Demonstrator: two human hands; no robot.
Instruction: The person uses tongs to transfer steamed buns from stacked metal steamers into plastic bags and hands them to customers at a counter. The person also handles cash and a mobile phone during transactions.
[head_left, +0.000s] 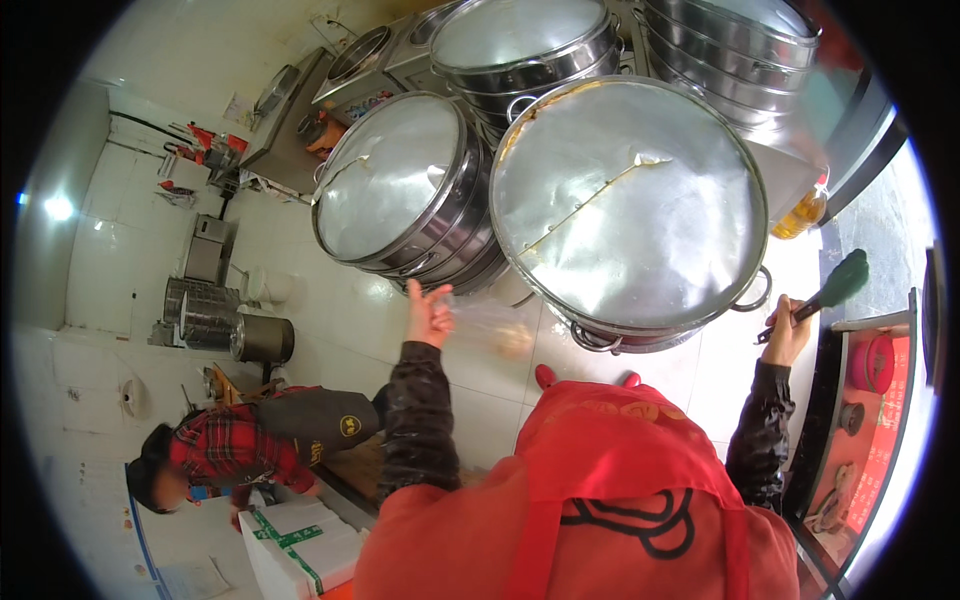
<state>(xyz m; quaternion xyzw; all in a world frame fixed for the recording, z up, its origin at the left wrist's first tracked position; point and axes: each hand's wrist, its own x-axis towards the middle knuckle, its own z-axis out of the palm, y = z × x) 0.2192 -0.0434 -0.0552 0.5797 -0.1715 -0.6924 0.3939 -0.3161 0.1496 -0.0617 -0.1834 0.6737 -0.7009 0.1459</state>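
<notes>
My left hand (430, 321) is raised before the steamers, its thumb and a finger stretched out. From it a clear plastic bag (487, 319) trails to the right, blurred, with a pale brownish item (514, 339) inside that I cannot identify. My right hand (786, 334) grips a pair of tongs (821, 298) with dark handles and green tips, pointing up and right. Between the hands stands a large steamer under a dented metal lid (630, 202). A second stacked steamer (405, 187), also lidded, is just beyond my left hand.
More stacked steamers (525, 37) stand behind. A bottle of yellow oil (802, 210) is at right, above a glass-fronted counter (874, 330) holding a pink container (872, 364). A person in a plaid shirt (232, 446) works at lower left beside a white foam box (300, 540).
</notes>
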